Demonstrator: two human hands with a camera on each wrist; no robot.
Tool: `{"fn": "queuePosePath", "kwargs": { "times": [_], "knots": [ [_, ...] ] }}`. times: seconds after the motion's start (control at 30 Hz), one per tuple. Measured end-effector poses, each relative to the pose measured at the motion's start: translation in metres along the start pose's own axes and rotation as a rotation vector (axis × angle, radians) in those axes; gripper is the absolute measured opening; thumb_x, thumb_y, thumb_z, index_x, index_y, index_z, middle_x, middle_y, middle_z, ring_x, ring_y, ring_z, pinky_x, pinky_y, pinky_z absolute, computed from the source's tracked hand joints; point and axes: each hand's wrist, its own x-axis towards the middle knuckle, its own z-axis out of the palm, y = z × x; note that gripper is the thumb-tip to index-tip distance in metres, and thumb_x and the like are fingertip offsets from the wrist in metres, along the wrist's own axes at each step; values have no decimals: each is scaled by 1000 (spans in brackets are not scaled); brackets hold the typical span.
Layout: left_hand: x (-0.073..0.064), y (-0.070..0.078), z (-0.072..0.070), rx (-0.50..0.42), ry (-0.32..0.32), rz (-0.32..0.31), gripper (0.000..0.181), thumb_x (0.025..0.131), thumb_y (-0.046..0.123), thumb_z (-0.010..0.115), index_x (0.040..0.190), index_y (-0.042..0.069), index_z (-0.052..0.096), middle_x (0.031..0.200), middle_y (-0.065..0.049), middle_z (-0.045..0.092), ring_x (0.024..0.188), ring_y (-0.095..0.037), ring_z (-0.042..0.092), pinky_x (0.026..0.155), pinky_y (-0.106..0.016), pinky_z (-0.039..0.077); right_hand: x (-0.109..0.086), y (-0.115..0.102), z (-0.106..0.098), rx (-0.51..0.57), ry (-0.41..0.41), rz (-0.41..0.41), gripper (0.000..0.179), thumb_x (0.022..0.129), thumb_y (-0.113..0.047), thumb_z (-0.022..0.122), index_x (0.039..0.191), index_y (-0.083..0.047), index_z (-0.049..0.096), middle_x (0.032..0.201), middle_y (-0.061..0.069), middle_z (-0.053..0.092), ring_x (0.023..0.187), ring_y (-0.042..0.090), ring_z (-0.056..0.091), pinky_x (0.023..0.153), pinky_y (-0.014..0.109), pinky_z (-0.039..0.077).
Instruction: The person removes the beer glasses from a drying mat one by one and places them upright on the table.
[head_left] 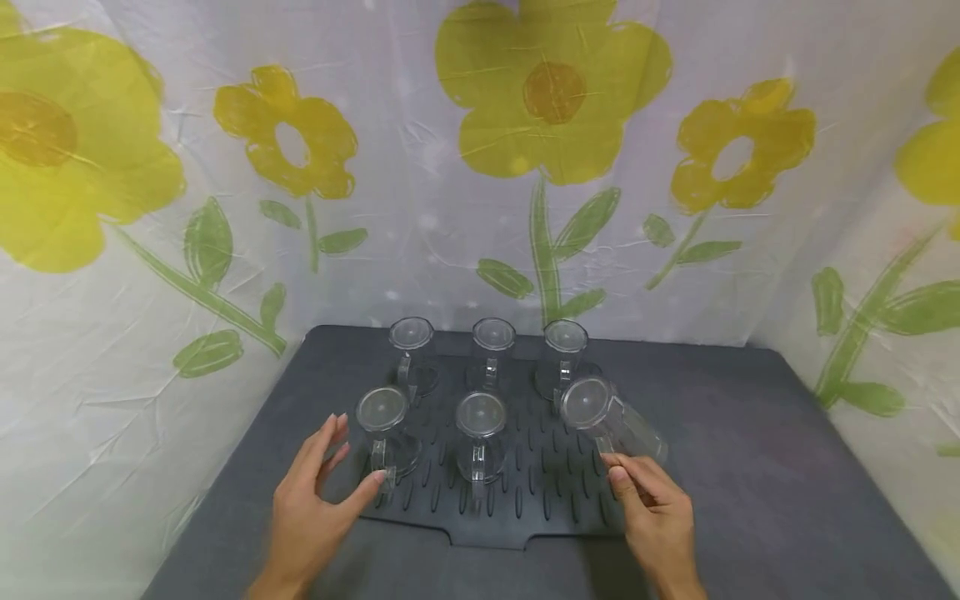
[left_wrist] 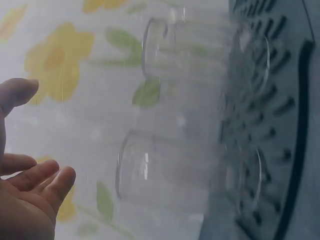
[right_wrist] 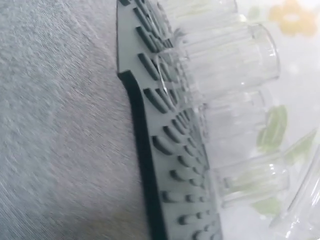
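Note:
My right hand (head_left: 660,517) pinches the handle of a clear glass mug (head_left: 633,433) between thumb and fingers. That mug is tilted, its base toward the upper left and its mouth toward the lower right, over the right part of a dark ridged drying mat (head_left: 487,533). At the left, my left hand (head_left: 311,500) has its fingers spread beside the front left glass mug (head_left: 383,410), which stands upside down. The left wrist view shows a gap between those fingers and the nearest mug (left_wrist: 165,172). Another upside-down mug (head_left: 481,414) stands at the front middle.
Behind stand three more upside-down glass mugs, at left (head_left: 412,333), middle (head_left: 493,333) and right (head_left: 566,336). The mat lies on a dark grey table (head_left: 750,467). A white curtain (head_left: 405,233) with yellow flowers closes off the back and both sides.

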Motion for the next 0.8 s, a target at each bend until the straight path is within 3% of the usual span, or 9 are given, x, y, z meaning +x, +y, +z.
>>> {"fn": "queuePosePath", "kwargs": {
  "times": [0.2,0.33,0.4,0.5,0.63,0.8],
  "knots": [
    [13,11,24,-159,-61,53,87,71,-9,82,145,-2,38,137,-14,48,124,-21,46,97,-26,44,12,-14,-1,-131,-14,-210,29,72,28,66,94,10,71,84,13,65,78,14,61,74,15,51],
    [19,16,39,-227,-100,50,84,74,-5,82,145,0,39,137,-15,47,124,-27,47,97,-28,43,15,-17,-2,-278,1,-291,6,82,4,73,88,3,74,81,7,66,77,14,60,72,13,50],
    [20,18,45,-245,-122,33,82,75,-1,82,146,1,39,138,-13,47,124,-27,47,98,-29,43,14,-13,-2,-331,7,-331,15,89,-14,71,86,0,75,80,3,66,76,15,59,71,13,49],
    [22,21,53,-279,-150,-3,82,77,4,83,146,3,39,138,-8,46,125,-26,47,98,-29,43,16,-15,0,-353,7,-392,33,94,-31,64,83,-1,75,78,1,66,75,16,58,70,13,48],
    [26,26,64,-308,-189,-41,82,78,9,82,147,3,37,141,-7,44,126,-28,46,99,-29,43,20,-24,3,-335,9,-468,32,95,-28,65,81,0,74,76,2,66,73,19,56,72,15,46],
    [33,36,79,-343,-245,-21,80,81,13,81,147,4,37,143,-8,42,127,-30,45,99,-32,44,24,-32,7,-311,13,-542,29,94,-23,66,79,1,73,75,3,66,71,21,54,72,18,45]
  ]
}}
